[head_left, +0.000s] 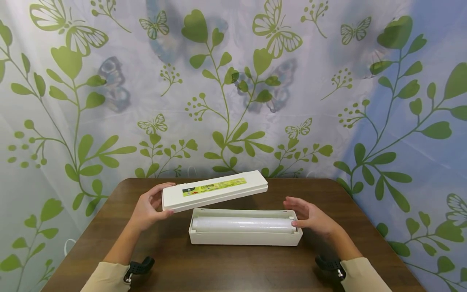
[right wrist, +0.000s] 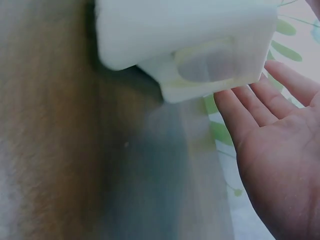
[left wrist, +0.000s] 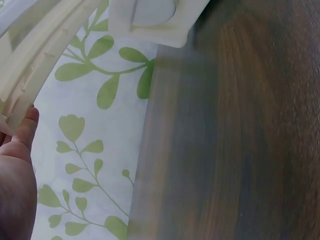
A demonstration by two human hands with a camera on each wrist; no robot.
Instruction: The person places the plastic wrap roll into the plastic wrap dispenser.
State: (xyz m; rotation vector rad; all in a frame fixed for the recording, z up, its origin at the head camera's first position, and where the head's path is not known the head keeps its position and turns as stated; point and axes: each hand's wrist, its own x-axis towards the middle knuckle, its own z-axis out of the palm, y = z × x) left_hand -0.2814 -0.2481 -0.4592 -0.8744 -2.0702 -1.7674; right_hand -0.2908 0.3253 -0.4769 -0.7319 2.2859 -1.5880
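The white lid (head_left: pixel 215 190) of a cling film box, with a green and yellow label on top, is held at its left end by my left hand (head_left: pixel 146 210). It is tilted, its right end higher, above and behind the white box base (head_left: pixel 244 239). Inside the uncovered base lies a roll of cling film (head_left: pixel 242 224), lengthwise. My right hand (head_left: pixel 313 217) is at the base's right end, fingers extended and loosely spread. In the right wrist view its fingertips (right wrist: pixel 227 102) are right at the edge of the box end. The left wrist view shows the lid's underside (left wrist: pixel 37 70).
The box base stands on a brown wooden table (head_left: pixel 233 267). Behind the table hangs a pale curtain (head_left: pixel 233 101) printed with green leaves and butterflies. A black strap mount (head_left: pixel 140 267) is on the left wrist, another (head_left: pixel 328 263) on the right.
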